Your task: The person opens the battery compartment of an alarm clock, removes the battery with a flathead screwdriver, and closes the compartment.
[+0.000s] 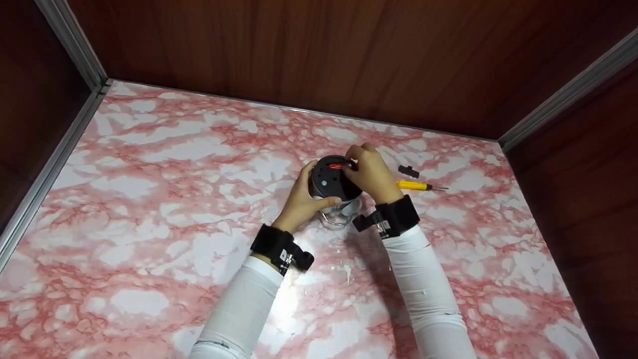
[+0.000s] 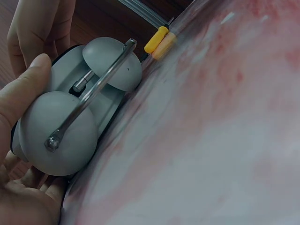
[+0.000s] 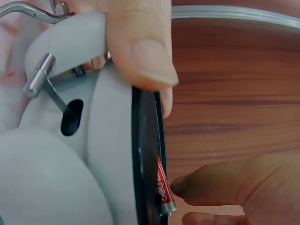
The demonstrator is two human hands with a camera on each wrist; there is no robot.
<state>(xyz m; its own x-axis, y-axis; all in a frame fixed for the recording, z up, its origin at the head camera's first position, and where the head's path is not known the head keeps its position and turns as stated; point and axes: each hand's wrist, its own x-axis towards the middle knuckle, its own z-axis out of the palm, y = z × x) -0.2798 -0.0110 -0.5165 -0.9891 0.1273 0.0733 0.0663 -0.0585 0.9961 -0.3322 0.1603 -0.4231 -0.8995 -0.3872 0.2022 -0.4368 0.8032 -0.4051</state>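
A grey twin-bell alarm clock (image 2: 103, 105) with a metal handle and black back (image 1: 329, 187) is tilted so its back faces up. My left hand (image 1: 304, 197) grips the clock by its sides, the thumb over the rim near the bells. At the open battery compartment in the back lies a red battery (image 3: 164, 187), one end sticking out. My right hand (image 1: 371, 172) has its fingers curled at the battery, pinching its end by the look of the head view. The clock's dial is hidden.
Right of the clock, a small black cover (image 1: 408, 171) and a yellow-handled screwdriver (image 1: 413, 185) lie on the red-and-white marbled table (image 1: 199, 224). Dark wood panels (image 1: 299, 50) with metal edging close off the back and sides.
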